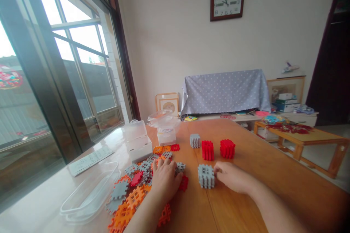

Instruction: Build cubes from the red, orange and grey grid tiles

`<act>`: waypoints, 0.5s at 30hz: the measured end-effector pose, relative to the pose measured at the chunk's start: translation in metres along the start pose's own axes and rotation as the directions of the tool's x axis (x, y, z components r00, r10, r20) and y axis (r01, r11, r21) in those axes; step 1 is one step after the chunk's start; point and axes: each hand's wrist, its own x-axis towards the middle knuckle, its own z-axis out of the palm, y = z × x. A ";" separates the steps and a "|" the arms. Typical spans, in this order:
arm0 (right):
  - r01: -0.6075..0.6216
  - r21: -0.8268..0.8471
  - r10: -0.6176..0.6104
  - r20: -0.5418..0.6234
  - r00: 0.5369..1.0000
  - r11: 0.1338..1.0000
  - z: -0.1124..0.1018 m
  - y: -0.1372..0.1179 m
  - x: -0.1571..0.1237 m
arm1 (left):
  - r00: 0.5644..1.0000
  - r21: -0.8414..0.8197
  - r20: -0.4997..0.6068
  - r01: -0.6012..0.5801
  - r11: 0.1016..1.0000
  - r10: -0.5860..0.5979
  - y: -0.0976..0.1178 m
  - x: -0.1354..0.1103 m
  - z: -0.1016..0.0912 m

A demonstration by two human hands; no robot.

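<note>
My left hand [164,181] lies palm down on a heap of flat interlocking tiles [131,193] in grey, orange and red, its fingers spread over them. My right hand [232,176] rests on the wooden table [246,196], fingertips touching the right side of a grey cube [206,176] built from such tiles. Behind it stand two red cubes [207,150] [227,148] and a smaller grey cube [195,140].
Clear plastic boxes [138,140] [166,135] and lids [90,191] sit to the left by the window. A printed sheet [90,159] lies near the table's left edge. A low wooden table [300,136] and a cloth-covered object [225,91] stand behind.
</note>
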 end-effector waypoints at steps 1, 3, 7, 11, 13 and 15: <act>-0.005 0.006 0.005 -0.001 1.000 1.000 0.000 0.000 0.000 | 1.000 0.006 -0.002 0.002 1.000 -0.002 0.000 0.000 0.000; -0.014 0.017 0.014 -0.006 1.000 1.000 0.000 -0.001 -0.001 | 1.000 0.009 0.003 -0.004 1.000 0.004 0.001 0.000 0.001; -0.023 0.035 0.023 -0.018 1.000 0.999 -0.001 -0.002 -0.002 | 1.000 0.033 0.024 0.004 0.999 -0.005 0.003 -0.001 0.000; -0.034 0.043 0.036 -0.047 0.998 0.998 -0.003 -0.003 -0.004 | 1.000 0.023 0.027 0.006 1.000 -0.007 0.003 -0.002 -0.005; -0.037 0.048 0.041 -0.080 0.996 0.998 -0.006 -0.004 -0.004 | 1.000 -0.030 0.004 -0.005 1.000 0.005 0.003 -0.002 -0.007; -0.036 0.048 0.041 -0.124 0.991 0.998 -0.010 -0.007 -0.004 | 0.999 -0.137 -0.025 -0.034 0.990 0.031 0.004 -0.003 -0.008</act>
